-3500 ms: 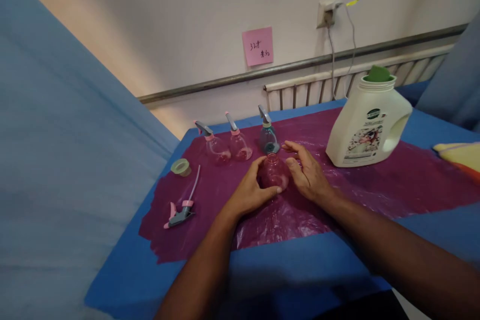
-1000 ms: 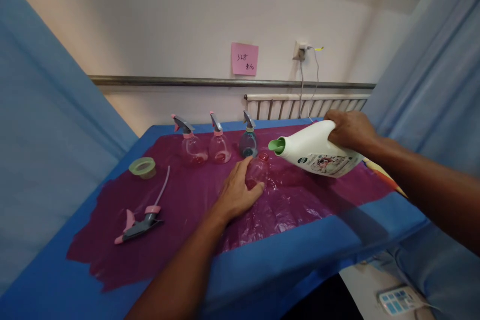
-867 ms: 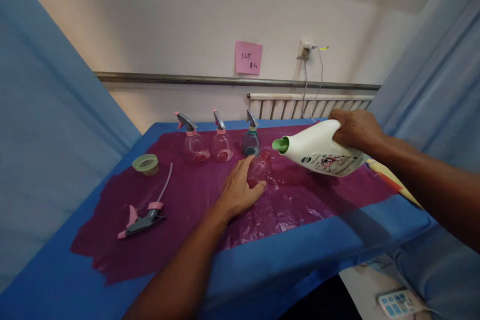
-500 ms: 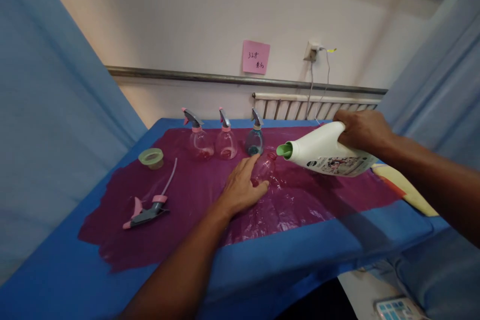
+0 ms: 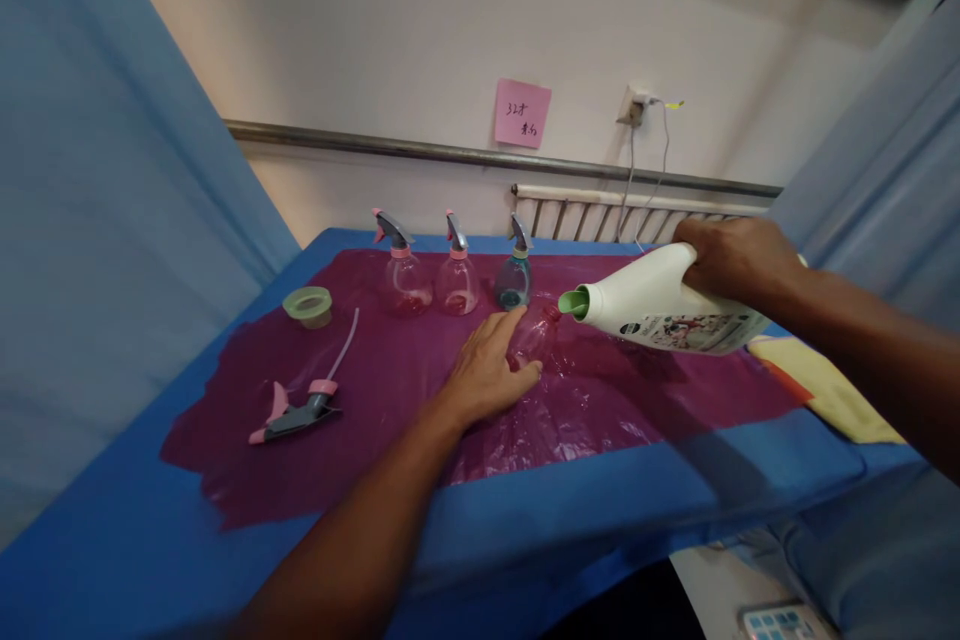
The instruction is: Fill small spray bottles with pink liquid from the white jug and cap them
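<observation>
My right hand (image 5: 731, 260) grips a white jug (image 5: 660, 300) and holds it tipped to the left. The jug's green pouring spout (image 5: 574, 303) is right at the neck of a clear pinkish spray bottle without its top (image 5: 534, 338). My left hand (image 5: 491, 365) is wrapped round that bottle, which leans toward the spout. I cannot make out any liquid between the two. A grey and pink spray head (image 5: 300, 415) with its tube lies on the left. Behind stand two pink-collared spray bottles (image 5: 409, 285) (image 5: 458, 285) and a bluish one (image 5: 514, 280), each with its top on.
Purple plastic sheeting (image 5: 375, 400) covers much of the blue table (image 5: 525, 510). A small green-rimmed tub (image 5: 309, 306) sits at the left, a yellow cloth (image 5: 832, 390) at the right edge. A metal rail (image 5: 420, 148) and an outlet (image 5: 632, 107) with cables are on the wall.
The view has shifted slightly, moving the whole scene a little to the right. Both hands keep their holds, and the jug's spout stays at the bottle's neck.
</observation>
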{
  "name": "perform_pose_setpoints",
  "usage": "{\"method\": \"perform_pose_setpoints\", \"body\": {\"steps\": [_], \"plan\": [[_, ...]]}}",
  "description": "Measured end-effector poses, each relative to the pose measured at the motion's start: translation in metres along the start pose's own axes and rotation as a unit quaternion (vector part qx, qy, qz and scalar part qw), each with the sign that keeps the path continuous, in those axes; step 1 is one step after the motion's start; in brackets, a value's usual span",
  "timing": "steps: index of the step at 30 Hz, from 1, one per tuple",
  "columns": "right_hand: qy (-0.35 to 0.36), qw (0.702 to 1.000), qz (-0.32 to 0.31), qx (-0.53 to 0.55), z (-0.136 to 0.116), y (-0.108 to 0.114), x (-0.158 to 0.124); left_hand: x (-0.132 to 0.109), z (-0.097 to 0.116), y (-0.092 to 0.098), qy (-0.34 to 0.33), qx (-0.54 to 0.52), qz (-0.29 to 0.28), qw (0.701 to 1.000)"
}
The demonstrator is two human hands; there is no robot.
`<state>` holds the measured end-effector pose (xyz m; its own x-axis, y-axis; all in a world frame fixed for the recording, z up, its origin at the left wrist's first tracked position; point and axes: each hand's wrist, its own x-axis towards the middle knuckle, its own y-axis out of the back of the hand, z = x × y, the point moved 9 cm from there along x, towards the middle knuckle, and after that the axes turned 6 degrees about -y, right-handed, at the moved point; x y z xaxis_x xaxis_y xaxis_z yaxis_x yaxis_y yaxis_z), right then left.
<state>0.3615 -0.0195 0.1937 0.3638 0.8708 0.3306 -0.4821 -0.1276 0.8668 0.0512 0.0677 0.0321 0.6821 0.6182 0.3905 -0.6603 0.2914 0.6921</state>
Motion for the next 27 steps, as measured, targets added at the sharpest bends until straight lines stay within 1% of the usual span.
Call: {"method": "perform_pose_setpoints", "body": {"steps": [6,13,21,27], "plan": [[0.01,1.0,0.009,-0.012,0.0,0.005,-0.001,0.0,0.0,0.0,-0.007,0.001,0.006,1.0],[0.039,0.998,0.03,-0.031,-0.005,0.018,-0.006,0.0,0.002,0.0,-0.01,0.002,0.006,1.0],[0.054,0.997,0.042,-0.031,-0.005,0.019,-0.005,0.0,0.002,0.0,-0.019,0.005,0.01,1.0],[0.063,0.996,0.064,-0.029,-0.007,0.025,-0.006,0.0,0.001,-0.001,-0.018,0.009,0.006,1.0]]}}
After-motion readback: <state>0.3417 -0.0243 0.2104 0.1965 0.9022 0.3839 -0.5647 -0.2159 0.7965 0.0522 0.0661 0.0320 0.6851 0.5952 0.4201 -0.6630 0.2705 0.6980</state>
